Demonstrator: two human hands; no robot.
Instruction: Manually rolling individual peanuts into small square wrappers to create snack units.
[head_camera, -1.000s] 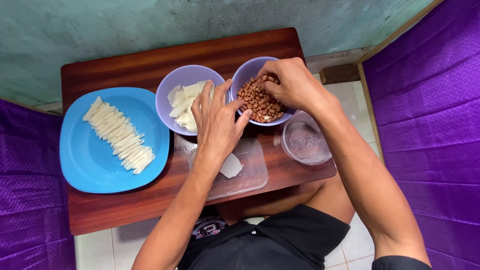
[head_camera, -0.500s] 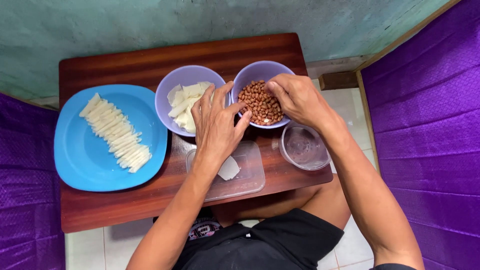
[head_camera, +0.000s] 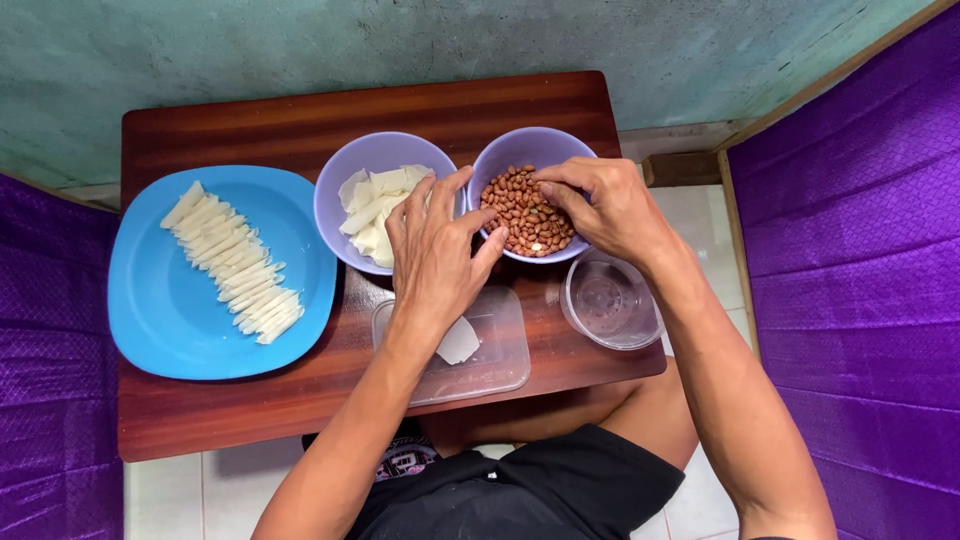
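your right hand (head_camera: 612, 210) has come down into the purple bowl of peanuts (head_camera: 530, 212); a second ago it sat over the bowl's near rim, now the fingertips (head_camera: 548, 186) are pinched together on the nuts at the middle of the heap. whether the grip has closed on any peanuts i cannot tell, since the fingers hide what is under them. your left hand (head_camera: 435, 255) has barely shifted: it lies palm down with fingers spread and loose, clamped on nothing, its thumb touching the peanut bowl's rim. just to the left of that hand, partly under its fingers, is the second purple bowl (head_camera: 352, 175) with pale wrapper pieces (head_camera: 368, 205). below your left wrist sits a clear rectangular tray (head_camera: 495, 355) with one pale wrapper piece (head_camera: 458, 342) in it. below your right wrist is an empty clear round tub (head_camera: 610, 300). well to the left, the blue plate (head_camera: 170, 320) carries a row of rolled white sticks (head_camera: 235, 265). the move into the heap reads as the pick-up of peanuts being in hand right now, all on the brown table (head_camera: 300, 110).
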